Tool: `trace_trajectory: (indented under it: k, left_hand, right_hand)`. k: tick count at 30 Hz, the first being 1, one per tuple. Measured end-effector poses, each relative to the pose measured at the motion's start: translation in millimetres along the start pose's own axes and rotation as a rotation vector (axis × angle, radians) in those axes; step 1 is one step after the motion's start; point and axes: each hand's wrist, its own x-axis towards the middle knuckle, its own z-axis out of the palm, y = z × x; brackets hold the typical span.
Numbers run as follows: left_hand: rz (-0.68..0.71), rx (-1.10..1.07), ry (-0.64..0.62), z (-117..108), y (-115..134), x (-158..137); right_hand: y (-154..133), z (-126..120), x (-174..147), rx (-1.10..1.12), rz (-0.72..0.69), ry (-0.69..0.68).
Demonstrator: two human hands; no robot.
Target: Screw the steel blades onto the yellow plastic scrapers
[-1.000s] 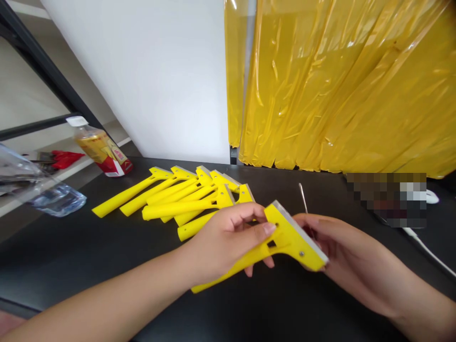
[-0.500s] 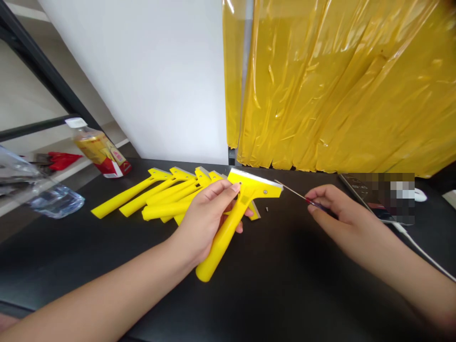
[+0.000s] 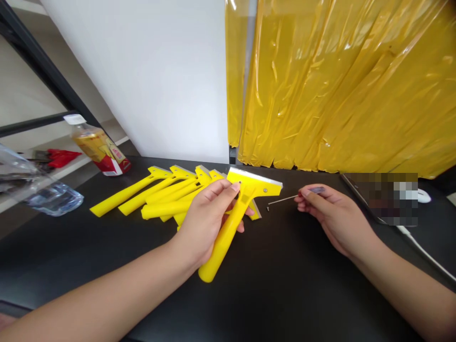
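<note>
Grasping a yellow scraper (image 3: 239, 213) in the left hand (image 3: 206, 213), pinched by the head between thumb and fingers above the black desk (image 3: 292, 289). Made of smooth plastic: round, thick handle, flared head, straight pale metal strip along the edge. Showing a dark hole (image 3: 240, 182) beside the thumb and a seated screw (image 3: 265, 190) toward the other end. Gripping a slim screwdriver (image 3: 287, 198) in the right hand (image 3: 335, 209), with the thin metal tip just beside a tiny piece on the desk, probably a loose screw (image 3: 268, 209). Backed by wrinkled, glossy yellow film (image 3: 320, 85) and a smooth white panel (image 3: 171, 71).

Labelled in yellow and red: one white-capped bottle (image 3: 101, 149), bearing print too small to read.

Partly hidden by the left hand: more scrapers (image 3: 166, 209), overlapping. Cut off at the left edge: a clear bottle (image 3: 64, 197). Obscured by pixelation: a dark device (image 3: 359, 190) near a white cable (image 3: 429, 253).
</note>
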Motion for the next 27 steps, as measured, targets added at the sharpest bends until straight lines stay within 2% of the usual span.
trace_trajectory:
  k: [16, 27]
  left_hand:
    - [-0.009, 0.037, -0.010, -0.3, -2.5, 0.5]
    - [-0.015, 0.070, -0.027, -3.1, -5.7, 1.0]
  right_hand:
    - [2.1, 0.7, 3.1, -0.013, 0.035, -0.036]
    - [-5.5, -4.8, -3.5, -0.094, -0.045, -0.053]
